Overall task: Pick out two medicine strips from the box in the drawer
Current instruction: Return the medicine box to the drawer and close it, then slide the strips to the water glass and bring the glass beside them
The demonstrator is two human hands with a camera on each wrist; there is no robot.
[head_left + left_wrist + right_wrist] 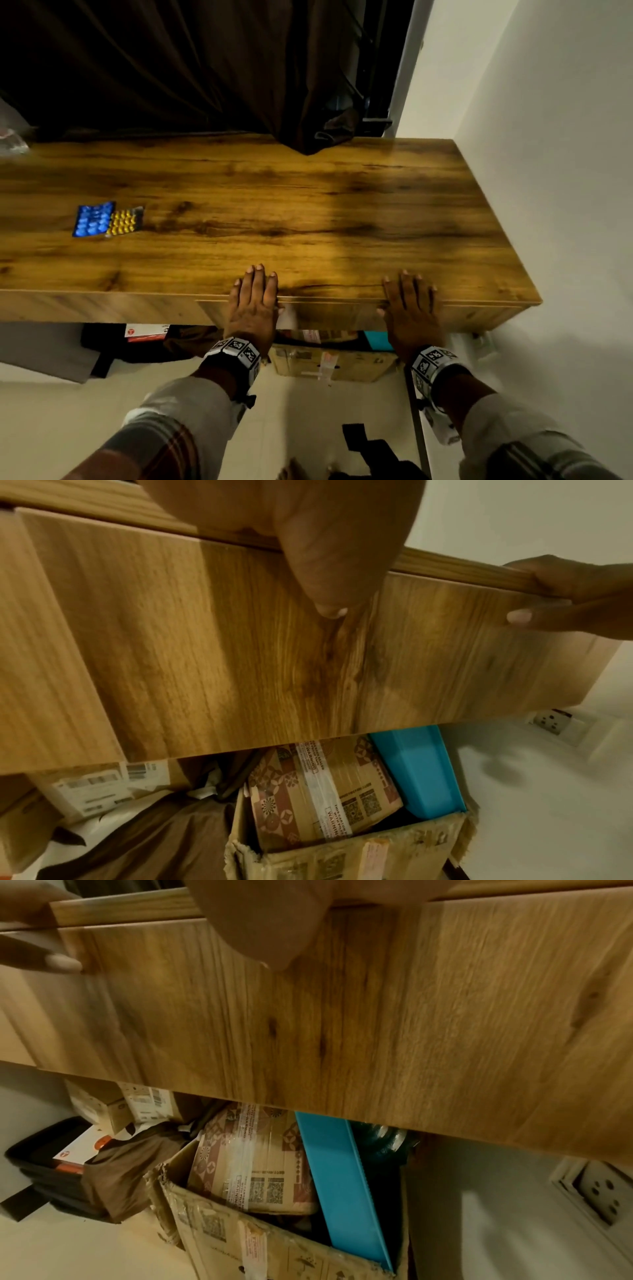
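Both hands lie flat on the front edge of the wooden table top (308, 205). The left hand (254, 301) has its fingers straight on the wood, and its thumb (329, 588) hangs down over the drawer front (240, 647). The right hand (409, 305) does the same, with fingers spread out and the thumb (274, 934) pointing down on the drawer face. Neither hand holds anything.

The drawer sits right under both palms and looks closed, or very nearly closed. The box inside it cannot be seen.

Two medicine strips lie on the table, well off to the left of the left hand and a bit further from the person. One is the blue strip (92, 219). The yellow strip (125, 222) is just beside it, on the side nearer the hands. They touch or overlap a little.

So the picking looks done, and the hands seem to be at the drawer to shut it.

The strips look thin and very light. They would bend and crinkle, and the foil is smooth, so they may slip. It is best to pinch one by its flat edge, not on the pill bumps.

Below the hands, under the table, stands a torn cardboard box (274, 1245) with a teal thing (335, 1177) in it.
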